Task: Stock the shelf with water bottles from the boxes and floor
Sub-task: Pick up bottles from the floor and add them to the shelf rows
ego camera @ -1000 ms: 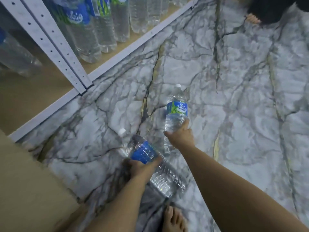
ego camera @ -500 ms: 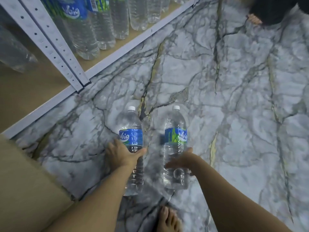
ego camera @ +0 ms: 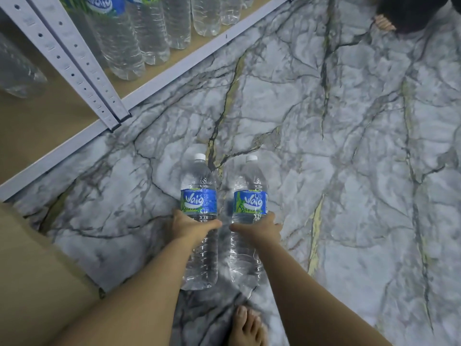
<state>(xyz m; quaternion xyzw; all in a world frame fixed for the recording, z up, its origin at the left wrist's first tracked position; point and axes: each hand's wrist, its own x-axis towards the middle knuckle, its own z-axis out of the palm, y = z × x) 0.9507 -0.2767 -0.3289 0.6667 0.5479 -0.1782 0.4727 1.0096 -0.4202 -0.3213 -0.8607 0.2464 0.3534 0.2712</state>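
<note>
Both arms come in bare from the bottom edge, no sleeves anywhere in view, and no watch, bracelet or rings on the left hand (ego camera: pixel 190 227) or right hand (ego camera: pixel 259 229) as far as I can make out (the fingers are mostly tucked out of sight, so can't swear to rings). One bare foot (ego camera: pixel 245 328) too, toes showing, short plain nails, no shoe or sock.
</note>
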